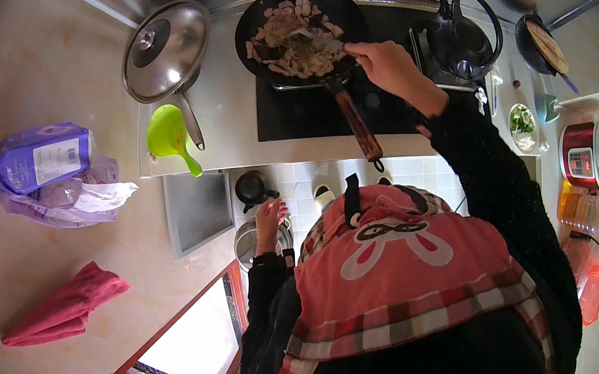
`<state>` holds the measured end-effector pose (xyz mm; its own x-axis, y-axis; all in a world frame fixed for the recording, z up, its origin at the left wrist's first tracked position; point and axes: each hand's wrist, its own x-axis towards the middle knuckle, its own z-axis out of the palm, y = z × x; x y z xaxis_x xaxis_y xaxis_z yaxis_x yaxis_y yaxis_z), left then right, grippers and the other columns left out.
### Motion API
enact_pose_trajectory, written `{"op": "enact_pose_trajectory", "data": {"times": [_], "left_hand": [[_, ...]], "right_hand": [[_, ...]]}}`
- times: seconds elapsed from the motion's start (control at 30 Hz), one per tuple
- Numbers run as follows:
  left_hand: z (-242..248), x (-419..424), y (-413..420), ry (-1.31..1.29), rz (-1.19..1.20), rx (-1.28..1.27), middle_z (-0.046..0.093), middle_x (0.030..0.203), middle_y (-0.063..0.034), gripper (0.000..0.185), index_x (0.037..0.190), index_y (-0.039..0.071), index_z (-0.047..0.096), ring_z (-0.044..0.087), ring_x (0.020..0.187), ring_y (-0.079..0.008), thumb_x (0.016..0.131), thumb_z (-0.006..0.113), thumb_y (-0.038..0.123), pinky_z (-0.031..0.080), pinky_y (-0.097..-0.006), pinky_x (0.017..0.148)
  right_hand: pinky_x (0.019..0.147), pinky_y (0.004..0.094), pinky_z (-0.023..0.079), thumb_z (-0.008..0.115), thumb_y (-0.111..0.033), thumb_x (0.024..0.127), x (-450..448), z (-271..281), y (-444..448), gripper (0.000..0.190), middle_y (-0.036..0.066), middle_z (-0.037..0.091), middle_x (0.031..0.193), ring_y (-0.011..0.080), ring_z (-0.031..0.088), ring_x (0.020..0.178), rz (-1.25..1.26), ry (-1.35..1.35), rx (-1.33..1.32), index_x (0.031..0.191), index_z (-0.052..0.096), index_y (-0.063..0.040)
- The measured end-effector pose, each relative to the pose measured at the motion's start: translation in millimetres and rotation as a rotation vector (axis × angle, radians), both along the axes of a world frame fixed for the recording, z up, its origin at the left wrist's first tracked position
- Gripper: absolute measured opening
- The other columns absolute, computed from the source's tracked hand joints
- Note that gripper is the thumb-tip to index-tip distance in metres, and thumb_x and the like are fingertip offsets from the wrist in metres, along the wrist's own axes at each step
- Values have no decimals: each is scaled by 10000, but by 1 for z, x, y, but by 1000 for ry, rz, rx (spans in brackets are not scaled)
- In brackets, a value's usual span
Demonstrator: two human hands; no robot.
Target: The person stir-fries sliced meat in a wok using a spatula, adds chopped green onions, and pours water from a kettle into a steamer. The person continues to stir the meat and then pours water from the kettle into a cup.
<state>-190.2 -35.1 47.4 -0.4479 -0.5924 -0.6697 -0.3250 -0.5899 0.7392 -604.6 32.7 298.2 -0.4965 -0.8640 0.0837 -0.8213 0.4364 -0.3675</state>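
A black wok (pixel 248 48) with a wooden handle (pixel 358 125) sits on the black cooktop, holding many pieces of cooked-looking meat (pixel 308 59). My right hand (pixel 386 67) is closed around the end of a spatula (pixel 314 38) whose blade lies among the meat. Nobody's hand is on the wok's handle. My left hand (pixel 269 221) hangs low beside my body, away from the counter, with its fingers partly curled and nothing seen in it. Below that hand, on the floor side, are a metal pot (pixel 247 246) and a small black pot (pixel 252 187).
Left of the wok are a steel lid (pixel 169 49) over a pan and a green plastic scoop (pixel 164 132). A black kettle (pixel 456 42) stands right, then a plate of chopped greens (pixel 521 122) and a red rice cooker (pixel 577 154). A pink cloth (pixel 68 306) lies far left.
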Motion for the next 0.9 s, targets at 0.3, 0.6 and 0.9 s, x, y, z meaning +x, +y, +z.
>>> {"op": "enact_pose_trajectory", "data": {"times": [0.3,0.6,0.9], "left_hand": [[2,4,-3,-30,-5,2,655,898,-48,224,1014,39,609,617,767,-112,915,566,235,472,-216,636],[7,-22,-9,12,-135,10,648,895,-36,206,1016,56,600,611,777,-116,915,580,234,494,-234,695],[11,-79,21,-38,-542,80,649,865,-20,179,985,49,608,604,745,-94,906,604,209,468,-204,629]], "right_hand": [[689,324,521,583,-103,844,-18,19,40,267,83,677,964,261,664,747,123,93,26,1097,661,-138],[555,408,479,570,-175,861,7,-68,42,371,165,619,773,312,615,684,-61,54,-118,1231,541,-174],[740,340,478,610,-7,813,53,-103,178,159,98,604,960,284,576,879,-247,-148,-629,952,627,-81]]}}
